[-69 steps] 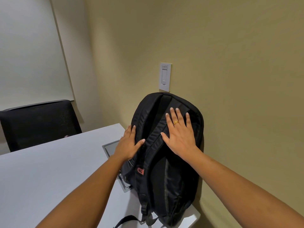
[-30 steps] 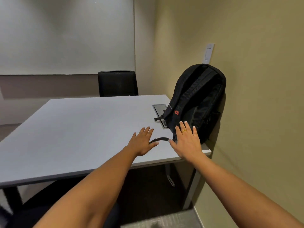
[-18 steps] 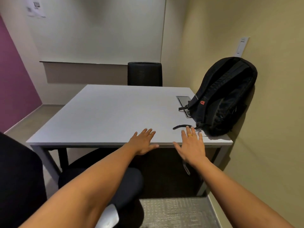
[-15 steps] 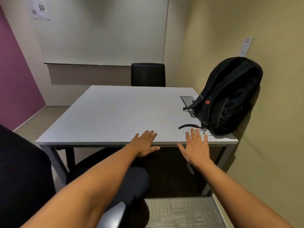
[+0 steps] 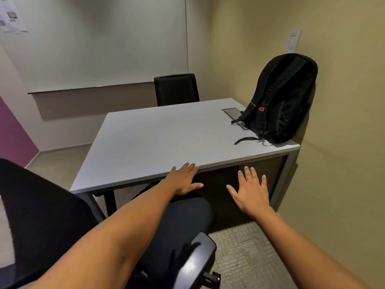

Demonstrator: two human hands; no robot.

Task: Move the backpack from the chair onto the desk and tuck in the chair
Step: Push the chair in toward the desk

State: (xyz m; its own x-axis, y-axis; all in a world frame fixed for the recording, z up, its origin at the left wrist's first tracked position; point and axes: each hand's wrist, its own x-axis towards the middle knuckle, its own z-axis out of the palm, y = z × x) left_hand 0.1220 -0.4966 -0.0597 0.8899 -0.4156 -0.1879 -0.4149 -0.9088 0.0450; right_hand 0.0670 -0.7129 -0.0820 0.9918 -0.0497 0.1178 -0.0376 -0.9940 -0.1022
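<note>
The black backpack [image 5: 279, 99] stands upright on the right end of the white desk [image 5: 158, 138], leaning against the yellow wall. A loose strap trails from it across the desktop. The black office chair [image 5: 48, 226] stands in front of the desk at the lower left, its seat partly under the desk edge and its armrest near the bottom. My left hand [image 5: 183, 180] hovers flat at the desk's front edge, fingers spread and empty. My right hand [image 5: 250, 190] floats below the edge, spread and empty, a gold ring on one finger.
A second black chair [image 5: 177, 89] is pushed in at the desk's far side. A grey cable hatch [image 5: 232, 112] is set into the desktop beside the backpack. A whiteboard covers the back wall. Grey carpet lies between the chair and the right wall.
Both hands have left the backpack and drawn back off the desktop to its front edge. The view has pulled back and left, bringing the near chair into sight.
</note>
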